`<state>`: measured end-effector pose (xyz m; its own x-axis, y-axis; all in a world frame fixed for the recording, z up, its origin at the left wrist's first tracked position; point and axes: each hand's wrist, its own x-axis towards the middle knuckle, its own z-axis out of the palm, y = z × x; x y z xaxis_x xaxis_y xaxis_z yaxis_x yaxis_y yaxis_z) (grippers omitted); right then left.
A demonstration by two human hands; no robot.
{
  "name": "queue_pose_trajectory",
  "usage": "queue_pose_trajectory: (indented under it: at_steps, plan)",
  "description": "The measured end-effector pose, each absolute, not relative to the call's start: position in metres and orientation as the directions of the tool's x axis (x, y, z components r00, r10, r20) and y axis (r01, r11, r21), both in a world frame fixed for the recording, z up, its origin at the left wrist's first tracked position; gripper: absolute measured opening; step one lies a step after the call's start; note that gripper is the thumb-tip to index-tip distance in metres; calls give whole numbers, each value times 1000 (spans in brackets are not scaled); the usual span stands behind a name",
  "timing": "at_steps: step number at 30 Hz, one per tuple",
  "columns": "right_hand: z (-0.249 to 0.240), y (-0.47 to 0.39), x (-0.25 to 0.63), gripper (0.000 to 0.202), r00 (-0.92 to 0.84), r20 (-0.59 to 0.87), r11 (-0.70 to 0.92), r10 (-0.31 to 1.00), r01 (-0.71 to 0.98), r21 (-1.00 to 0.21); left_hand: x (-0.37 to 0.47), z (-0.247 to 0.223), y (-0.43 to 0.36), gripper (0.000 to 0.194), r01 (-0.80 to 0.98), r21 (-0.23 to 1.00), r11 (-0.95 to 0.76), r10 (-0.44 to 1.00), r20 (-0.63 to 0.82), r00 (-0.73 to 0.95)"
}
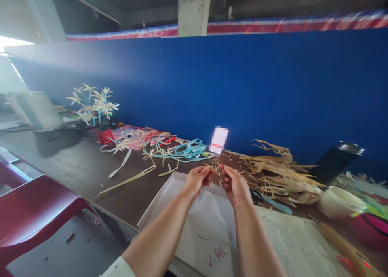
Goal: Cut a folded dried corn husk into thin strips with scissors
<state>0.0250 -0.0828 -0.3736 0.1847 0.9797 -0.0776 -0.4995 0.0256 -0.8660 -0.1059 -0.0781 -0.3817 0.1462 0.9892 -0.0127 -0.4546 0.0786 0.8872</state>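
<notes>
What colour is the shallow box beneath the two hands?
The shallow box is whitish; the head view, the only one, shows it.

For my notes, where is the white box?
In the head view, the white box is at bottom centre, below the left hand and the right hand.

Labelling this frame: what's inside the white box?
Inside the box: purple writing and a thin curved strip or mark. The left arm and right arm cover parts of its floor; anything beneath them can't be seen.
</notes>
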Motion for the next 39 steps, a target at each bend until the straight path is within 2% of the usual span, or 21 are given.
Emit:
queue_pose_trajectory:
  at_steps: [7, 18, 21, 25, 32, 36, 39]
  plan:
    - [-372, -84, 27, 28, 197, -50, 59, 979, -512, -857, -105, -385, -75, 37, -438, 899, 2, 992, 52, 111]
    - [-367, -84, 30, 29, 365, 19, 207, 931, -485, -850, -108, -378, -75, 34, -251, 963, -97, 995, 85, -60]
    - [-364, -85, 29, 28, 370, 27, 218, 929, -485, -847, -109, -379, -76, 38, -258, 959, -119, 993, 107, -59]
    - [-361, -86, 29, 30, 364, 30, 221, 931, -496, -840, -111, -379, -78, 53, -292, 943, -160, 986, 138, -94]
    - [-361, -88, 24, 30, 344, 58, 224, 937, -467, -855, -110, -373, -86, 53, -207, 951, -229, 971, 210, -113]
    - [-361, -88, 26, 27, 429, 98, 304, 898, -446, -842, -115, -373, -85, 53, -192, 928, -321, 931, 272, -244]
    - [-360, -89, 31, 24, 494, 126, 376, 860, -449, -810, -121, -374, -80, 53, -202, 913, -354, 886, 259, -385]
